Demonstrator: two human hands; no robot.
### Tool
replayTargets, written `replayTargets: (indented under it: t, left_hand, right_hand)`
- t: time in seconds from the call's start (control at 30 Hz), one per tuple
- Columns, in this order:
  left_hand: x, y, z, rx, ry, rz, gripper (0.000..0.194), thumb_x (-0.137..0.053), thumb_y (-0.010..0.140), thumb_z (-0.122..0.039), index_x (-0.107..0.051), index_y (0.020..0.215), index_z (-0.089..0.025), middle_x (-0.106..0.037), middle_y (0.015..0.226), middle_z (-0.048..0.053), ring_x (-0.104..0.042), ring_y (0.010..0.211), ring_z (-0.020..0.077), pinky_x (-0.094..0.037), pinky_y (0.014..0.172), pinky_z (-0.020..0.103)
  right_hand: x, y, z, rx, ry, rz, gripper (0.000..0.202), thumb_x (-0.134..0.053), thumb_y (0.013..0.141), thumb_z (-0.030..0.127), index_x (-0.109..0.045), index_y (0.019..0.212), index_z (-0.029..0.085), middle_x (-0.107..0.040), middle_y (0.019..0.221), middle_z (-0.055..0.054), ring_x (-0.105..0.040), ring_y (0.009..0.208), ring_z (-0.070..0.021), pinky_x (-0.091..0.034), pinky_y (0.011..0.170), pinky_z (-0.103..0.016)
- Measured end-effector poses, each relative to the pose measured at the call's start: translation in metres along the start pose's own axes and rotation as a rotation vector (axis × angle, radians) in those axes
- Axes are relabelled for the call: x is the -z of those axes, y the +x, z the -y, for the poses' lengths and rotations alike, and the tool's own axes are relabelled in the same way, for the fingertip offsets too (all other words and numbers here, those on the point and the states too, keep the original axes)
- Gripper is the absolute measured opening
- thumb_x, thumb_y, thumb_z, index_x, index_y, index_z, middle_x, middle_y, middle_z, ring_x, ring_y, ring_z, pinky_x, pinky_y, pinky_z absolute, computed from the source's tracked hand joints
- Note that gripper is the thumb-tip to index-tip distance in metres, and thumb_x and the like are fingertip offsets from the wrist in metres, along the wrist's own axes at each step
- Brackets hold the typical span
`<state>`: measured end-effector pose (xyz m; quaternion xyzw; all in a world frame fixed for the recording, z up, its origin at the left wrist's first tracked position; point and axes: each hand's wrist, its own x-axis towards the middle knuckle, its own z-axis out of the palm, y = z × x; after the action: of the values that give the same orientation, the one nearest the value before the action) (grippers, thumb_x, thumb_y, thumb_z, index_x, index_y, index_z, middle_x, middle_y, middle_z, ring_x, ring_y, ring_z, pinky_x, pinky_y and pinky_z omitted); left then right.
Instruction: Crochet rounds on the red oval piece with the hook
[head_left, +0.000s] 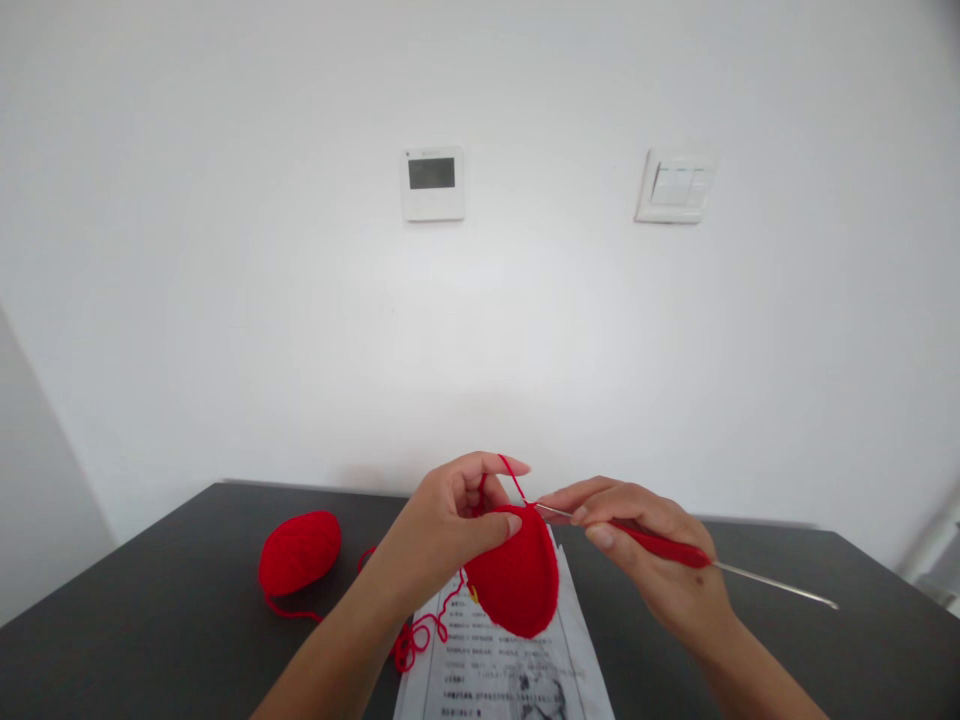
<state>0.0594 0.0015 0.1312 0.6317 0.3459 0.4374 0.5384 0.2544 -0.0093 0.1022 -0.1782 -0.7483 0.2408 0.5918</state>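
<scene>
A round red crochet piece hangs from my left hand, its top edge pinched under the thumb. Red yarn loops over the raised index finger of that hand and runs down to the piece's upper edge. My right hand is closed around the red handle of a crochet hook. One metal end of the hook meets the yarn at the top of the piece; the other sticks out to the right. A small yellow marker shows at the piece's left edge.
On the dark table a ball of red yarn lies to the left, its loose strand tangled near my left wrist. Printed sheets lie under my hands. A thermostat and a light switch are on the white wall behind.
</scene>
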Motion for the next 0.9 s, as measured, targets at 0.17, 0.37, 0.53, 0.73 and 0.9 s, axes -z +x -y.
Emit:
replayTargets:
  t: [0.17, 0.37, 0.53, 0.73, 0.9]
  left_hand:
    - [0.001, -0.001, 0.000, -0.004, 0.040, 0.002, 0.033, -0.064, 0.063, -0.016, -0.062, 0.096, -0.017, -0.050, 0.063, -0.006, -0.045, 0.053, 0.0076, -0.034, 0.054, 0.023]
    - [0.000, -0.002, 0.001, 0.002, 0.091, -0.001, 0.034, -0.063, 0.065, -0.016, -0.062, 0.099, -0.017, -0.050, 0.065, -0.005, -0.045, 0.054, 0.0083, -0.034, 0.055, 0.024]
    - [0.000, -0.002, 0.004, 0.004, 0.130, -0.003, 0.033, -0.060, 0.067, -0.015, -0.062, 0.100, -0.019, -0.051, 0.068, -0.005, -0.046, 0.057, 0.0089, -0.036, 0.057, 0.024]
    - [-0.001, -0.002, 0.004, -0.018, 0.200, -0.027, 0.033, -0.059, 0.068, -0.014, -0.062, 0.100, -0.019, -0.053, 0.069, -0.004, -0.048, 0.059, 0.0104, -0.037, 0.057, 0.024]
    - [-0.004, -0.004, 0.004, -0.086, 0.320, -0.076, 0.035, -0.055, 0.071, -0.013, -0.062, 0.104, -0.021, -0.058, 0.072, -0.003, -0.053, 0.065, 0.0127, -0.041, 0.064, 0.025]
  right_hand:
    - [0.001, 0.000, 0.000, 0.006, 0.023, 0.019, 0.010, -0.058, 0.088, 0.018, -0.067, 0.089, 0.023, -0.074, 0.092, -0.007, -0.069, 0.088, -0.0200, -0.059, 0.073, -0.034]
    - [0.006, 0.001, 0.003, 0.021, -0.038, 0.092, 0.011, -0.056, 0.089, 0.020, -0.066, 0.089, 0.022, -0.074, 0.093, -0.008, -0.069, 0.089, -0.0210, -0.059, 0.071, -0.034]
    - [0.012, 0.001, 0.004, 0.037, -0.078, 0.215, 0.014, -0.052, 0.091, 0.015, -0.063, 0.095, 0.024, -0.072, 0.100, -0.006, -0.068, 0.093, -0.0190, -0.057, 0.075, -0.033]
    - [0.016, 0.001, 0.005, 0.028, -0.241, 0.326, 0.017, -0.049, 0.090, 0.011, -0.061, 0.096, 0.022, -0.069, 0.106, -0.007, -0.067, 0.094, -0.0169, -0.056, 0.076, -0.030]
    - [0.013, 0.002, 0.008, 0.079, -0.352, 0.347, 0.020, -0.048, 0.089, 0.008, -0.058, 0.099, 0.022, -0.067, 0.108, -0.007, -0.065, 0.097, -0.0150, -0.056, 0.077, -0.027]
